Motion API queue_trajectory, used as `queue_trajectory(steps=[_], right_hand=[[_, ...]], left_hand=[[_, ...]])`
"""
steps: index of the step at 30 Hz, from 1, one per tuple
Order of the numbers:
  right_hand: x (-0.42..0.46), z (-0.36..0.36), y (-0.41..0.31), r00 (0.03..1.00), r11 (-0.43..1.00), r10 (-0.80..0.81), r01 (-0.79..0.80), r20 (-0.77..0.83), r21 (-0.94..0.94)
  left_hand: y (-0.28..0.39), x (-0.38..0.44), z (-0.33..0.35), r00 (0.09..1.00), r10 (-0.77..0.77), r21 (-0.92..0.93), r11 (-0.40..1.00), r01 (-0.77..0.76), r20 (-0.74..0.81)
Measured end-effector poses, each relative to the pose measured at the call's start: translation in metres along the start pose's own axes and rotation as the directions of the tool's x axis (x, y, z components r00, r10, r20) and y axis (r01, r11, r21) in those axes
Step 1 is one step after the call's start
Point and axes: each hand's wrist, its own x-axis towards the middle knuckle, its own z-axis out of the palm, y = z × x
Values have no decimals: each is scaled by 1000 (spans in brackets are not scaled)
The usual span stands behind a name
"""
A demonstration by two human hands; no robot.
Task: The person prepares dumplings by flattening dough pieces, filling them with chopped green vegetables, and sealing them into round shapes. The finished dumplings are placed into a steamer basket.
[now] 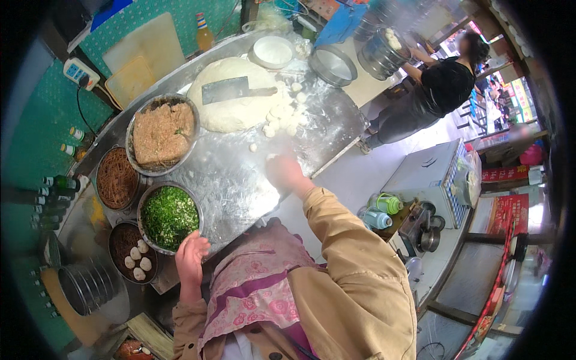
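Observation:
My right hand (pixel 284 172) reaches over the floured metal worktop (pixel 225 180), close to its front edge; it is blurred, and what lies under its fingers is hidden. My left hand (pixel 192 254) is beside the rim of a metal bowl of chopped green onions (pixel 169 218), its fingers apart and nothing in them. A small dough piece (pixel 253 147) lies up and left of my right hand. Farther back, a cluster of dough pieces (pixel 280 118) sits by a large dough slab (pixel 225 121), on which a cleaver (pixel 226 90) rests. A bowl of minced filling (pixel 163 132) stands at the left.
Left are a round pan of brown strands (pixel 118 179) and a steamer tray with several buns (pixel 140 262). Two round metal pans (pixel 334 65) (pixel 273 51) stand at the back. Beyond the worktop's right end, a person (pixel 445 85) handles stacked steamers (pixel 384 56). Thermos flasks (pixel 378 219) stand right.

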Motion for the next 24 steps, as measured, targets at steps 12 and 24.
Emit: queue_trajectory(steps=[12,24], right_hand=[[-103,-43,-225,769,544,-590,604,-247,583],[-129,4,-285,842,348,-361,-277,401,896]], left_hand=[[22,23,17,977,65,-238,971,-16,201],[42,-22,-45,973,38,31,998,-46,228]])
